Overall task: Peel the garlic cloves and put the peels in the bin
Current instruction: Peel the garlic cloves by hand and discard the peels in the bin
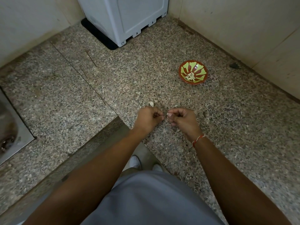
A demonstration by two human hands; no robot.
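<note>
Two hands at work low over the speckled stone bench, close together, both with fingers curled inward. Left hand and right hand each pinch at something tiny between them, most likely a garlic clove or a strip of its peel; too small and hidden to say which hand has what. One more clove, pale and whole-looking, lies on the bench just beyond the left hand's knuckles. Bowl, red with green pattern, sits well apart toward the far right, pale peeled pieces gathered in its bottom. Handling judgement: cloves are light, firm, small and apt to slip or roll; skin is papery, thin, tears easily and will drift. Best hold is on the clove's flanks with fingertips, picking the skin from the tip or root end. Bench surface is mottled and busy, so loose peel would be hard to spot on it. Steel sink at the left edge; a white appliance stands in the corner on a dark mat. No bin in view.
</note>
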